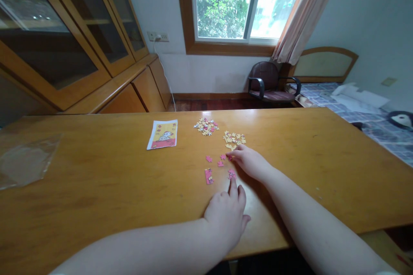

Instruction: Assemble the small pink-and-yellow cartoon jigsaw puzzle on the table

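My left hand (227, 212) rests low over the table with its index finger stretched out onto a small cluster of pink puzzle pieces (231, 173); its thumb is spread away. Farther forward, my right hand (251, 162) has its fingertips closed on a pink puzzle piece (229, 158), which they partly cover. Just left of it lie loose pink pieces (220, 163), apart from each other. A joined pink block (209, 176) with a small printed figure sits left of my left fingertip. Beyond my right hand is a pile of yellow pieces (235, 138).
A mixed pile of puzzle pieces (206, 126) lies farther back. Left of it is a picture card (163, 134) showing a white duck-like figure. A clear plastic bag (27, 161) lies at the table's left. Beyond the wooden table (112, 189) stand a chair (267, 79) and a bed.
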`<state>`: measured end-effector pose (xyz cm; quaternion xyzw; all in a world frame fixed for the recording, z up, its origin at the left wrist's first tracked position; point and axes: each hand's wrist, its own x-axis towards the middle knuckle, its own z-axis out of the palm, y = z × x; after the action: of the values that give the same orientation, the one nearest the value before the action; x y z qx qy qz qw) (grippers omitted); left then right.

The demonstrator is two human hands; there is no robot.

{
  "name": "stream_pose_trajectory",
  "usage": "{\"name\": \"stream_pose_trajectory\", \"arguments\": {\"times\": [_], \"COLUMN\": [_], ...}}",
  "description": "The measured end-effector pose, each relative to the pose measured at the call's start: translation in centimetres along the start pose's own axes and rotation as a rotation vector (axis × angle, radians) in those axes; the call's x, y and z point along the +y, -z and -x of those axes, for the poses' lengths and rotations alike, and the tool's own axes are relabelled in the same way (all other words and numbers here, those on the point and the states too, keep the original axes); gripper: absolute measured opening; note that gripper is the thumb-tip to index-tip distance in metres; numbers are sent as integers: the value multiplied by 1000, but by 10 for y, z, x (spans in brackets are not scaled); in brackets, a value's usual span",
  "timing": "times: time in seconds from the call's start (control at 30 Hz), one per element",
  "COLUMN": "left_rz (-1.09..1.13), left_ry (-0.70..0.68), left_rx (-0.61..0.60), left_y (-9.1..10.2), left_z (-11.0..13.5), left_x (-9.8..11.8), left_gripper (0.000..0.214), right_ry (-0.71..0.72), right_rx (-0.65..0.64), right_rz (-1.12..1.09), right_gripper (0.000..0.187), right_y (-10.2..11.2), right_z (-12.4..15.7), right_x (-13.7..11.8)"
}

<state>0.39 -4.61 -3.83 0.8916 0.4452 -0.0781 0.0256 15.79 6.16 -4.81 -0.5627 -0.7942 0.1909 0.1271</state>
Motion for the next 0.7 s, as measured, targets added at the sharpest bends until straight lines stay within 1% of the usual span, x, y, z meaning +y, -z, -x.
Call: {"name": "stream_pose_trajectory", "arguments": {"times": [0.1, 0.33, 0.43, 0.57, 0.7], "left_rz": [4, -2, 2, 9, 6], "left_ry": [3, -7, -2, -2, 3], "left_rx": [4, -10, -4, -8, -5], "left_y": [-1, 1, 2, 3, 2], "left_z": [0, 0, 0, 1, 0], "left_x": [0, -1, 0, 0, -1], "left_gripper": [70, 70, 70, 69, 70], "right_ry": [-31, -75, -59, -97, -128], "right_rx": [18, 15, 12, -69, -134], "right_rz": [-1, -72, -107, -229, -375], "right_gripper": [21, 5, 5, 1, 6], "right_y": [0, -1, 0, 3, 7], "right_z": [-2, -3, -2, 0, 2], "right_x": [0, 1, 0, -1, -4]}}
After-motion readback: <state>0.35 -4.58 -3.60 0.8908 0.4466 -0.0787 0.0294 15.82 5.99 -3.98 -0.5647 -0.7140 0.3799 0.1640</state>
